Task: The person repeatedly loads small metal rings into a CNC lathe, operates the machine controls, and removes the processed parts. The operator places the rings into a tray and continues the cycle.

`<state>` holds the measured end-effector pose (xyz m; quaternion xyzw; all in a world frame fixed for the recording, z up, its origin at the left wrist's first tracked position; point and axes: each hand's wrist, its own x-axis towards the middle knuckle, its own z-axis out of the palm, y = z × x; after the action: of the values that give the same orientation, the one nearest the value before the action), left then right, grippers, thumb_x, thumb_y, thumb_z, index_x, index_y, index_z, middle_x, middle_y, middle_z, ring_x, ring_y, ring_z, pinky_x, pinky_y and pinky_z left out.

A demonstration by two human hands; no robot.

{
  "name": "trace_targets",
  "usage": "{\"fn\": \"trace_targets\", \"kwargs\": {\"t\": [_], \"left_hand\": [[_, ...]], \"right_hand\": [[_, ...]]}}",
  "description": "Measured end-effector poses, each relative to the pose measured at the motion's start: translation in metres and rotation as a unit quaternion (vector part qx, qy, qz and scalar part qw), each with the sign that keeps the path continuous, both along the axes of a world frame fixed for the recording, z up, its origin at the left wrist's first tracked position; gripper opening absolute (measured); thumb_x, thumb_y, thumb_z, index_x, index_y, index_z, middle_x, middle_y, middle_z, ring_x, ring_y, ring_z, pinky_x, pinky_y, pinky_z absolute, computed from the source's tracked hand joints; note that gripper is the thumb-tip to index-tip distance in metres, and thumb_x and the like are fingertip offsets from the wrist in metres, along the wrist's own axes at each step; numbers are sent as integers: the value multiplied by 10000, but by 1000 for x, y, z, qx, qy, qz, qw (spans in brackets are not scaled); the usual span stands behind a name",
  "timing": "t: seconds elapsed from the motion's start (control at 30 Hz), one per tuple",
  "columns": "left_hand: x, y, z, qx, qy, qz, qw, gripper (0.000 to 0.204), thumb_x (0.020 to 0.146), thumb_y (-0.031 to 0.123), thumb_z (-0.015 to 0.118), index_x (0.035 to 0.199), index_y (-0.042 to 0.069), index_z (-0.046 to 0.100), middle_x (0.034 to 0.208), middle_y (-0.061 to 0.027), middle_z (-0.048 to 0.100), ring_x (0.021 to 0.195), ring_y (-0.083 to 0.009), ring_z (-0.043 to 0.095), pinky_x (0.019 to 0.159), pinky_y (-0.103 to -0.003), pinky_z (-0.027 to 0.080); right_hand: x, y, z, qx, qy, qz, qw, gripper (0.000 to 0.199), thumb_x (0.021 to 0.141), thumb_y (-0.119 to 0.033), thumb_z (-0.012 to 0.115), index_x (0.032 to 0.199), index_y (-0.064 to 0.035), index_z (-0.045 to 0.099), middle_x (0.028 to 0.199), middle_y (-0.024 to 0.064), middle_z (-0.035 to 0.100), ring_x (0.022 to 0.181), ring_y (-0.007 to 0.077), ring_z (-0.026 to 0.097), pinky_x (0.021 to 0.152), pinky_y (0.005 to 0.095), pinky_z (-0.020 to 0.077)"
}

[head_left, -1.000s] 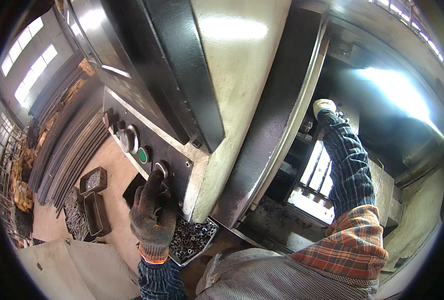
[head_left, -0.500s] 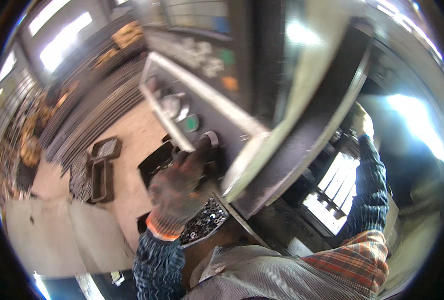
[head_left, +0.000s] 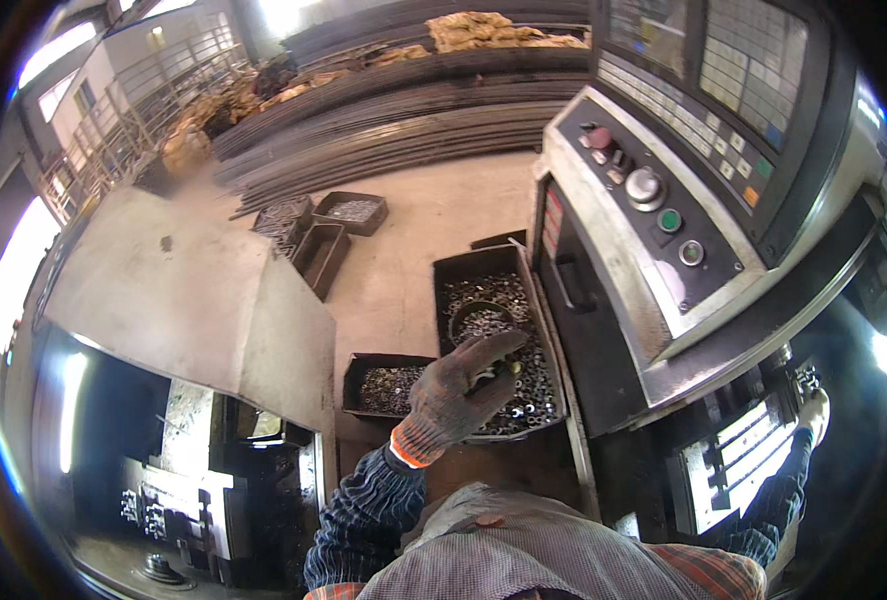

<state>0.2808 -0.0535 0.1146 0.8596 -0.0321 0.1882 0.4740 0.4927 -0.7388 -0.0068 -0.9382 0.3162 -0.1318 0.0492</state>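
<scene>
My left hand (head_left: 456, 388), in a dark, worn knit glove with an orange cuff edge, is over a dark metal bin (head_left: 564, 385) of small ring-like metal parts (head_left: 532, 385). Its fingers and thumb curve toward each other, with small shiny bits showing between them. Whether these are held or lie below is unclear. My right hand (head_left: 815, 415), in a pale glove, reaches into the machine on the right. It is closed at a small metal fitting (head_left: 807, 381), and what its fingers grip is hidden. A round dish (head_left: 455, 323) of parts sits inside the bin.
A control console (head_left: 699, 290) with buttons and a knob overhangs at right. Beside the bin stands a smaller tray (head_left: 348, 388) of parts. A pale machine cover (head_left: 164, 270) rises at left. Farther off are floor trays (head_left: 339, 243) and stacked long bars (head_left: 394, 125).
The view has swung left, shifting the console rightward in the picture. My left hand has moved from beside the console's buttons to over the parts bin. My right hand stays inside the machine.
</scene>
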Motion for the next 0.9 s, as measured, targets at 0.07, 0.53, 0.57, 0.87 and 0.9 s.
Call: {"fn": "trace_targets", "kwargs": {"t": [0.07, 0.53, 0.57, 0.87, 0.9], "left_hand": [[-36, 23, -6, -48, 9, 37, 998, 402, 871, 12, 638, 1272, 42, 620, 1025, -67, 667, 880, -111, 629, 776, -263, 523], [-329, 82, -6, -242, -160, 471, 833, 320, 813, -38, 624, 1130, -20, 671, 1007, -74, 696, 836, -112, 641, 686, -230, 510], [-355, 76, -5, -166, -157, 534, 814, 310, 827, -25, 614, 1132, -18, 669, 937, -56, 682, 764, -92, 620, 613, -212, 480], [-544, -24, -15, -95, -318, 708, 624, 353, 880, 36, 618, 1225, -32, 593, 950, -105, 659, 634, -110, 550, 510, -216, 411], [-555, -38, -16, -36, -296, 754, 585, 356, 888, 49, 618, 1233, -33, 589, 1001, -107, 659, 701, -119, 575, 557, -219, 445]], "right_hand": [[-15, 21, 15, 196, -211, 58, 956, 368, 968, -309, 587, 1270, -102, 619, 1139, 144, 690, 1002, 278, 657, 824, 404, 506], [-208, 612, 89, 744, 263, 510, 344, 273, 1003, -66, 443, 1238, 15, 555, 993, 103, 643, 840, 182, 642, 744, 290, 576], [-226, 644, 79, 819, 332, 374, 282, 261, 989, -30, 457, 1224, 37, 550, 998, 117, 652, 870, 202, 657, 787, 296, 590], [-416, 804, 64, 682, 625, 374, 70, 322, 1011, -140, 511, 1283, 33, 513, 1166, 169, 631, 963, 209, 682, 793, 275, 624], [-437, 814, 64, 662, 640, 380, 83, 334, 1014, -184, 522, 1283, 14, 519, 1164, 158, 634, 931, 185, 686, 746, 252, 630]]}}
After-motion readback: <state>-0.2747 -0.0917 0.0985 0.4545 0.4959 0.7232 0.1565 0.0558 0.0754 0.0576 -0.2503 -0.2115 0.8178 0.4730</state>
